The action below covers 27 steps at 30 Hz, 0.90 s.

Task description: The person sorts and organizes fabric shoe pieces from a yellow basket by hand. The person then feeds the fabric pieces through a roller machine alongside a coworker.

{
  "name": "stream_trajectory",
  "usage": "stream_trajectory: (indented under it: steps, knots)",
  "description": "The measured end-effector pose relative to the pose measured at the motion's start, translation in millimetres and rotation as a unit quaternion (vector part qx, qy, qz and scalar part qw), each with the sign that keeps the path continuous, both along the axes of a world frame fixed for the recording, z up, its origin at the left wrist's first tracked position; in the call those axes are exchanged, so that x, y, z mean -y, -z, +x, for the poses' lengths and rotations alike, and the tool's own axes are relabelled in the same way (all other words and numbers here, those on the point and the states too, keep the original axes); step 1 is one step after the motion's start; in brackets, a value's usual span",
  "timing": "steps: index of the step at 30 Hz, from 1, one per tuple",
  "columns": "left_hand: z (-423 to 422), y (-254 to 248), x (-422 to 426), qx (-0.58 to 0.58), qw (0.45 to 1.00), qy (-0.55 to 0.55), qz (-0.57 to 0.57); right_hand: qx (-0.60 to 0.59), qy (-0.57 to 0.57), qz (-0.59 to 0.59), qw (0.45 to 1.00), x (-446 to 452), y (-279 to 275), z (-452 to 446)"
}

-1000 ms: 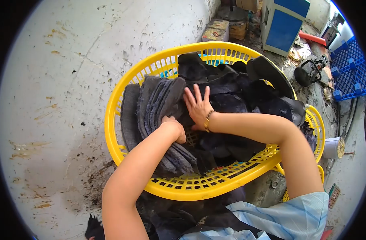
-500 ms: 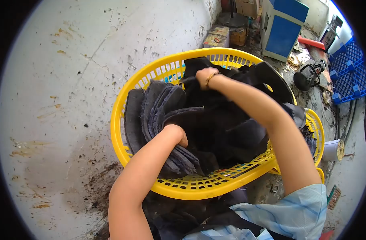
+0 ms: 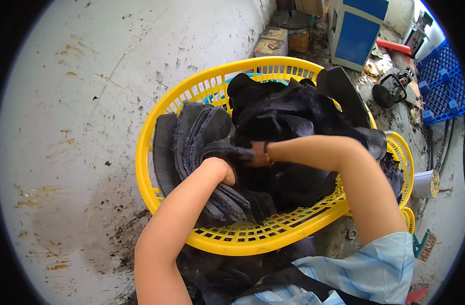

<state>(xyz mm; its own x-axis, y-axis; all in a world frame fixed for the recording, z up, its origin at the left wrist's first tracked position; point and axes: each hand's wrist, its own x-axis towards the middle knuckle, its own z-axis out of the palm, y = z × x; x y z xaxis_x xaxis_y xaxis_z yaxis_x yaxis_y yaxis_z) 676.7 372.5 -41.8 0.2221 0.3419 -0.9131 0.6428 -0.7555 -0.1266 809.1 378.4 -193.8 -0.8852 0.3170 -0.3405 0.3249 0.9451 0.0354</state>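
Observation:
A yellow slotted plastic basket (image 3: pixel 141 175) holds many dark fabric pieces. On its left side, a stack of grey-black padded pieces (image 3: pixel 189 133) with frayed edges stands on edge. My left hand (image 3: pixel 221 171) is closed around pieces in this stack, its fingertips hidden among them. My right hand (image 3: pixel 258 154) is at the free end of a dark piece (image 3: pixel 230 151) that curves out over my left hand. Its fingers are closed on that end and partly lost in shadow. Loose black pieces (image 3: pixel 281 109) fill the middle and right of the basket.
A smaller yellow basket (image 3: pixel 406 161) with dark scraps stands at the right. Beyond it are a white bucket (image 3: pixel 423 184), a blue plastic crate (image 3: pixel 446 84) and a blue-and-white cabinet (image 3: pixel 355 35). A stained white wall (image 3: pixel 75 127) rises on the left.
My right hand has come down from the loose black pieces at the back to the stack beside my left hand, and now holds a piece's end. My left hand has barely moved.

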Motion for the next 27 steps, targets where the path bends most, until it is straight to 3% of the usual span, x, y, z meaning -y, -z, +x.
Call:
stream_trajectory:
  steps: [1,6,7,9,11,13,14,17,18,19,20,22,23,25,27]
  knots:
    - [1,-3,0,-0.01,1.0,0.007,0.02,-0.07,0.034,0.072,0.994,-7,50,-7]
    - [-7,16,-11,0.072,0.996,-0.013,0.043,0.06,0.154,-0.052,0.985,23,-9,-31]
    - [-7,20,-13,0.075,0.996,-0.013,0.039,0.026,0.246,-0.059,0.967,18,56,-51]
    - [-6,20,-13,0.081,0.996,-0.005,0.037,-0.008,0.343,-0.062,0.937,15,69,-56]
    - [-5,20,-11,0.143,0.988,-0.023,0.05,-0.079,0.148,0.049,0.985,-1,63,-45]
    - [6,4,-3,0.213,0.968,0.049,0.125,-0.081,0.124,0.02,0.989,-34,46,-40]
    - [9,-2,0,0.256,0.947,0.086,0.175,-0.082,0.113,0.005,0.99,-48,31,-38]
    - [22,-40,-4,0.35,0.906,0.029,0.235,-0.12,0.1,-0.074,0.985,-63,-45,16]
    - [20,-39,-9,0.456,0.856,0.024,0.243,-0.182,0.122,-0.104,0.97,-64,-65,34]
    - [18,-37,-14,0.556,0.793,0.019,0.249,-0.322,0.147,-0.156,0.922,-66,-73,55]
    - [19,-37,-22,0.668,0.713,0.005,0.212,-0.454,0.106,-0.157,0.871,-49,-116,67]
    - [16,-57,-18,0.705,0.685,-0.137,0.125,-0.229,0.296,-0.226,0.899,-30,-197,88]
    - [13,-72,-12,0.614,0.742,-0.244,0.112,-0.147,0.356,-0.251,0.888,-17,-237,91]
    - [-4,-51,-16,0.533,0.821,-0.055,0.196,-0.174,0.355,-0.192,0.898,-14,-266,110]
    - [-10,-55,-1,0.593,0.785,-0.061,0.166,-0.182,0.377,-0.118,0.901,-5,-305,121]
